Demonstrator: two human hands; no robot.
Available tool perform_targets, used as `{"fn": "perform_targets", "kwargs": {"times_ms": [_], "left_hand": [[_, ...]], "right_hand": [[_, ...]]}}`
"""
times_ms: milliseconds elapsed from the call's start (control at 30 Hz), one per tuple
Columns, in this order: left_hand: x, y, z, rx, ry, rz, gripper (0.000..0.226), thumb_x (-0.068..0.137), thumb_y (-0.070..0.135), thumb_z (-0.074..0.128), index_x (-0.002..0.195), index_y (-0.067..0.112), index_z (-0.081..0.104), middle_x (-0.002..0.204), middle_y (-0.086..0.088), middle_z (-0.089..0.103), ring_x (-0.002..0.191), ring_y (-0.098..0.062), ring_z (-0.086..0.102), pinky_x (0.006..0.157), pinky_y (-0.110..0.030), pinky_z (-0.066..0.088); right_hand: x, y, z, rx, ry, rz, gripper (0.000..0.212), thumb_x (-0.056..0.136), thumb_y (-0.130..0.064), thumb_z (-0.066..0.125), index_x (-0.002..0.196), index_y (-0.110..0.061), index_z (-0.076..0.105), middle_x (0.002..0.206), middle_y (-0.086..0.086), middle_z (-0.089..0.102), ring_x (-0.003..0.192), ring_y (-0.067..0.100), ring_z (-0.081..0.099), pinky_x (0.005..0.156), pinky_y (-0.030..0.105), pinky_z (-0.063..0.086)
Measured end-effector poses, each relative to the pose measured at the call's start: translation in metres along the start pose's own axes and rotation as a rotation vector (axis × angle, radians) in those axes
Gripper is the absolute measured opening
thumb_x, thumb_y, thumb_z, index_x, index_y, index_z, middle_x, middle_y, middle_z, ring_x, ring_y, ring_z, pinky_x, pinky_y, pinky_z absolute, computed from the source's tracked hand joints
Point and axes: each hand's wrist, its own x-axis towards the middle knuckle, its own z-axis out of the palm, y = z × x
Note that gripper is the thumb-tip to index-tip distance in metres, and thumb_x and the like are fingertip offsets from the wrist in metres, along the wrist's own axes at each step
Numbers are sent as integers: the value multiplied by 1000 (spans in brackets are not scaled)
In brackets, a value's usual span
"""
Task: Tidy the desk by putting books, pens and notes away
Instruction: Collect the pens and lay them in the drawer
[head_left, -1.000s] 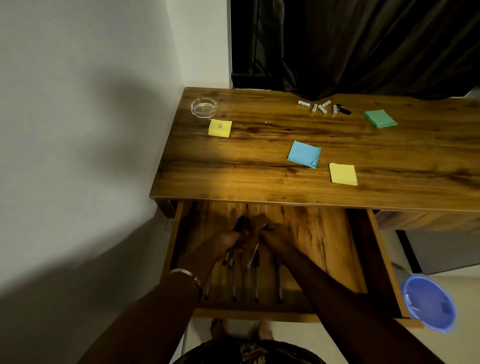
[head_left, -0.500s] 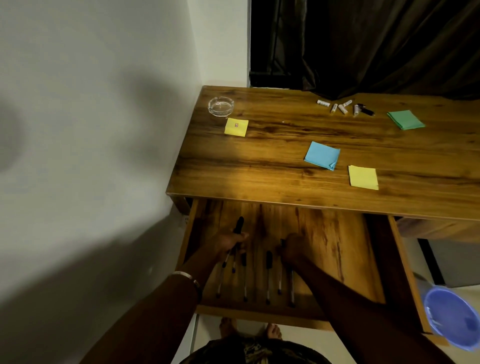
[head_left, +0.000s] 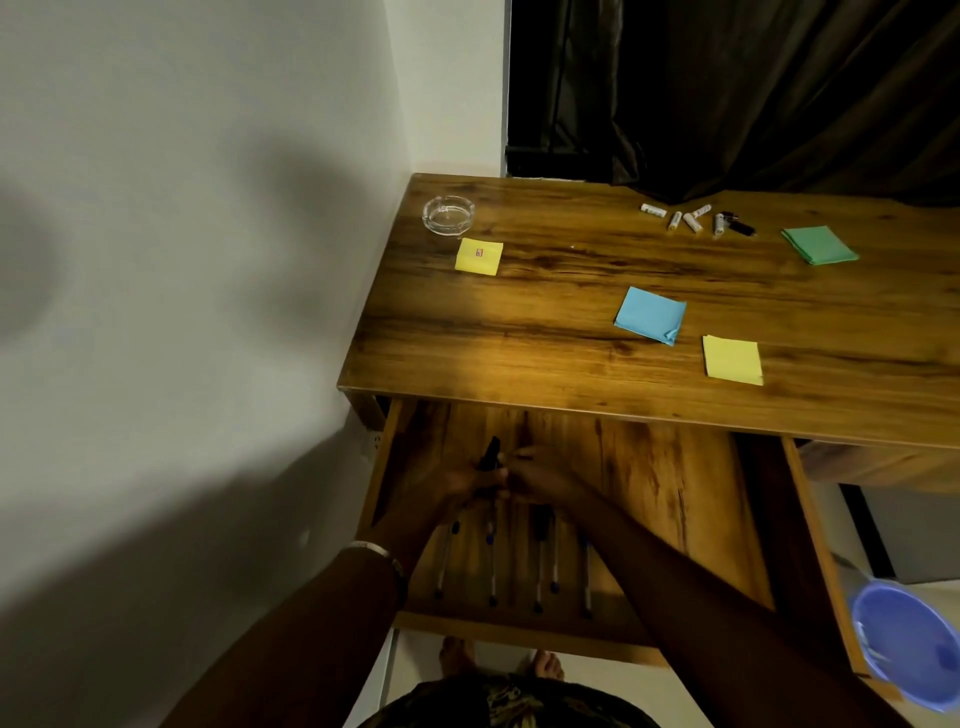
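An open wooden drawer (head_left: 519, 631) sticks out below the desk top (head_left: 545, 343). Several pens (head_left: 540, 571) lie side by side in the drawer, pointing toward me. My left hand (head_left: 465, 483) grips a dark pen (head_left: 490, 454) that stands up from its fist over the drawer. My right hand (head_left: 537, 475) is right beside it with its fingertips at that pen; the grip is too dark to make out. On the desk lie a yellow note (head_left: 479, 256), a blue note (head_left: 649, 314), a second yellow note (head_left: 732, 359) and a green note (head_left: 820, 244).
A glass ashtray (head_left: 448, 214) sits at the desk's far left corner. Several small white and dark cylinders (head_left: 691, 218) lie at the back. A blue plastic bowl (head_left: 906, 642) is low on the right. A wall runs along the left, a dark curtain hangs behind.
My right hand has come back left from the laid-out pens to my left hand. The camera view has swung left, so the desk sits further right.
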Motion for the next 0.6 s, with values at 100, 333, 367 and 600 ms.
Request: {"fn": "perform_targets", "kwargs": {"times_ms": [100,333,367,600], "left_hand": [[0,2,-2,31,-8,17,31,91,6,58,121,0,57,94,-3,66,79,-13,66,80,-32,52],[-8,1,-5,88,-27,55,19,92,7,57,111,5,60,94,-7,66,75,-14,68,66,-24,58],[-7,-1,-7,79,2,49,15,93,11,57,107,7,61,91,-8,65,72,-14,67,64,-24,57],[-6,-6,-20,59,276,49,23,96,31,52,100,9,59,72,-1,56,58,-10,55,42,-19,42]], "right_hand": [[0,-3,-2,162,-83,87,22,91,-32,64,102,-12,65,85,3,69,69,12,67,56,20,52],[4,5,-5,211,-115,122,17,87,-25,69,95,-11,62,86,3,69,75,11,67,63,24,53],[6,7,-4,224,-77,117,15,87,-24,69,92,-12,61,89,5,68,77,13,66,64,26,53],[29,34,-4,-402,162,-47,20,89,-17,67,90,4,68,92,22,69,84,32,68,75,38,56]]}}
